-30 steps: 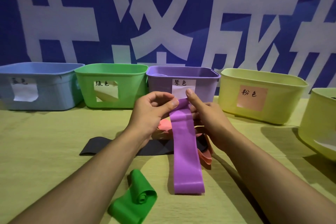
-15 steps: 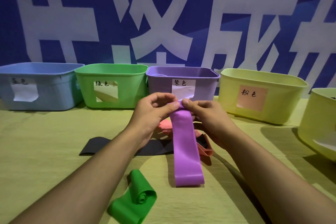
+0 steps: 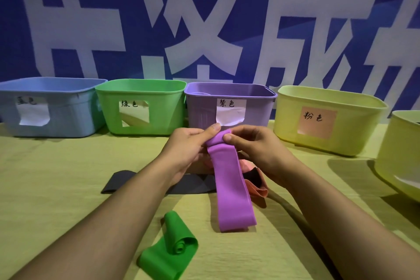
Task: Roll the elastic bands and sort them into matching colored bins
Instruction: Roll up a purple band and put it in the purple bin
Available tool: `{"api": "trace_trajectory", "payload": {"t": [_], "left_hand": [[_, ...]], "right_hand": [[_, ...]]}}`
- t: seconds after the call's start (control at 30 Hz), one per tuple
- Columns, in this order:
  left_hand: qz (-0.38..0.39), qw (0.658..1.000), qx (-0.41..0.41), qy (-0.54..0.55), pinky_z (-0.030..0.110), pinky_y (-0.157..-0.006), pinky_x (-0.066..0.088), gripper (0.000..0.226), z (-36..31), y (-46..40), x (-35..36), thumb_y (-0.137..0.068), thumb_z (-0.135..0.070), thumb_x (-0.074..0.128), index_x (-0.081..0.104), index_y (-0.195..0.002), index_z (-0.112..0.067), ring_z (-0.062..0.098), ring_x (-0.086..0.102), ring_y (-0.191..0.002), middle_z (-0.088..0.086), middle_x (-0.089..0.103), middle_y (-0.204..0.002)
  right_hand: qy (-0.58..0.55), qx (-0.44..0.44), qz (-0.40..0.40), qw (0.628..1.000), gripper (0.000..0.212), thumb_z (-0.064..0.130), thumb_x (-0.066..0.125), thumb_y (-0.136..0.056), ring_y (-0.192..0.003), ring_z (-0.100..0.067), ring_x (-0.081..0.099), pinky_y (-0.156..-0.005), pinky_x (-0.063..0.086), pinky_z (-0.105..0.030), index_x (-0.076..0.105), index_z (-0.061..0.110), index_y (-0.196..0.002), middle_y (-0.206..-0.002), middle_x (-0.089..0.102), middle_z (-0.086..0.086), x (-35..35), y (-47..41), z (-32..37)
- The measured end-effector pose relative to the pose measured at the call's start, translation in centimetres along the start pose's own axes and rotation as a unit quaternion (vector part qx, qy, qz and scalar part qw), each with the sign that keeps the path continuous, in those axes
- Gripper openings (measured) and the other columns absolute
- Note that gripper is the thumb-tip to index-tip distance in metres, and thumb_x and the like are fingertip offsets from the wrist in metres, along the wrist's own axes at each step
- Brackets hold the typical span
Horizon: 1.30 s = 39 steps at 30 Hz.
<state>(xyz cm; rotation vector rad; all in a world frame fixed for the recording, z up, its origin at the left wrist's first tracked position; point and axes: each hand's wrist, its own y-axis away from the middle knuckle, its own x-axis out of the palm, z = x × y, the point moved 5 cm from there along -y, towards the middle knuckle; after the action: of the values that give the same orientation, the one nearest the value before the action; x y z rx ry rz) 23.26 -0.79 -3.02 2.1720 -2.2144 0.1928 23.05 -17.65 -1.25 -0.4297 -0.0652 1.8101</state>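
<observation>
A purple elastic band (image 3: 231,191) hangs from both hands above the table, its top end turned over into a small roll. My left hand (image 3: 188,148) pinches that roll from the left and my right hand (image 3: 256,150) pinches it from the right. The band's lower end touches the table. Right behind my hands stands the purple bin (image 3: 229,107). A green band (image 3: 175,250), partly rolled, lies near the front. A black band (image 3: 127,180) lies flat under my left forearm, and a pink band (image 3: 256,188) sits crumpled behind the purple one.
A row of bins lines the back of the yellow-green table: blue bin (image 3: 45,107), green bin (image 3: 141,107), a yellow bin with a pink label (image 3: 327,120), and another yellow bin (image 3: 400,157) at the right edge. A blue banner wall stands behind.
The top end of the purple band has been rolled over between my fingers. The hanging part has grown shorter and its lower end has slid away from me.
</observation>
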Motion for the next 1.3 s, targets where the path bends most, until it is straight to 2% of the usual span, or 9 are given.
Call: {"api": "trace_trajectory", "payload": {"t": [0.3,0.4,0.5,0.6,0.77,0.93,1.0,1.2,1.3], "left_hand": [[0.005,1.000,0.013,0.009,0.034,-0.067,0.061,0.039,0.0,-0.2,0.2,-0.084,-0.035,0.081,0.076,-0.098,0.001,0.027,0.071,-0.078,0.022,0.075,-0.094],[-0.005,1.000,0.024,0.016,0.024,-0.057,0.056,0.031,-0.1,-0.1,0.3,-0.081,-0.031,0.082,0.077,-0.093,-0.003,0.018,0.070,-0.070,0.016,0.076,-0.090],[-0.010,0.999,0.026,0.021,0.026,-0.060,0.058,0.023,-0.2,-0.1,0.2,-0.082,-0.029,0.083,0.077,-0.090,-0.008,0.019,0.072,-0.072,0.016,0.078,-0.094],[-0.012,0.999,0.036,0.022,0.029,-0.064,0.059,0.023,-0.3,0.0,0.3,-0.081,-0.029,0.083,0.078,-0.092,-0.009,0.021,0.074,-0.078,0.017,0.078,-0.098],[-0.017,0.999,0.048,0.014,0.051,-0.081,0.058,0.036,-0.7,0.4,0.6,-0.074,-0.034,0.085,0.078,-0.097,-0.008,0.029,0.077,-0.085,0.015,0.078,-0.099],[-0.013,0.997,0.074,0.009,0.035,-0.073,0.062,0.021,-1.0,0.6,0.7,-0.084,-0.020,0.082,0.076,-0.098,-0.005,0.031,0.077,-0.093,0.016,0.078,-0.098],[-0.010,0.997,0.072,0.007,0.039,-0.077,0.063,0.020,-0.9,0.6,0.7,-0.084,-0.017,0.082,0.076,-0.099,-0.005,0.032,0.077,-0.093,0.017,0.077,-0.100],[0.004,0.998,0.063,0.023,0.037,-0.075,0.062,0.022,-0.9,0.6,0.8,-0.081,-0.016,0.082,0.075,-0.099,-0.006,0.028,0.077,-0.092,0.017,0.077,-0.102],[0.004,0.998,0.055,0.033,0.035,-0.076,0.062,0.020,-0.9,0.5,0.8,-0.086,-0.018,0.079,0.074,-0.100,-0.005,0.023,0.077,-0.090,0.015,0.077,-0.100]], "right_hand": [[-0.070,0.067,0.033,0.995,0.023,0.030,0.068,-0.097,-0.105,-0.030,0.072,-0.078,0.058,-0.031,0.078,0.014,-0.109,-0.107,0.077,-0.009,-0.1,0.4,0.0],[-0.094,0.112,0.031,0.989,0.038,0.047,0.063,-0.098,-0.093,-0.033,0.071,-0.069,0.054,-0.033,0.079,0.014,-0.105,-0.103,0.075,-0.014,0.1,0.6,-0.1],[-0.083,0.131,0.017,0.988,0.059,0.062,0.060,-0.094,-0.077,-0.027,0.059,-0.064,0.045,-0.032,0.079,0.007,-0.103,-0.086,0.067,-0.014,0.1,0.6,-0.4],[-0.052,0.132,0.002,0.990,0.072,0.069,0.058,-0.090,-0.071,-0.023,0.063,-0.062,0.050,-0.028,0.076,0.001,-0.106,-0.080,0.067,-0.013,0.2,0.6,-0.4],[-0.038,0.125,-0.015,0.991,0.073,0.071,0.058,-0.088,-0.068,-0.021,0.066,-0.060,0.052,-0.026,0.077,0.002,-0.101,-0.079,0.070,-0.013,0.2,0.7,0.0],[-0.012,0.103,-0.030,0.994,0.060,0.067,0.062,-0.088,-0.074,-0.025,0.076,-0.072,0.061,-0.041,0.079,0.010,-0.092,-0.083,0.077,-0.011,0.2,0.9,0.4],[-0.001,0.096,-0.035,0.995,0.051,0.064,0.064,-0.089,-0.084,-0.025,0.077,-0.079,0.062,-0.046,0.079,0.015,-0.092,-0.087,0.078,-0.008,0.1,0.9,0.4],[-0.017,0.082,-0.030,0.996,0.045,0.057,0.065,-0.093,-0.089,-0.024,0.077,-0.070,0.060,-0.029,0.079,0.015,-0.100,-0.095,0.079,-0.007,0.0,0.7,0.2],[-0.014,0.082,-0.020,0.996,0.043,0.053,0.064,-0.095,-0.092,-0.026,0.076,-0.073,0.060,-0.029,0.078,0.014,-0.102,-0.097,0.078,-0.007,0.1,0.5,-0.1]]}}
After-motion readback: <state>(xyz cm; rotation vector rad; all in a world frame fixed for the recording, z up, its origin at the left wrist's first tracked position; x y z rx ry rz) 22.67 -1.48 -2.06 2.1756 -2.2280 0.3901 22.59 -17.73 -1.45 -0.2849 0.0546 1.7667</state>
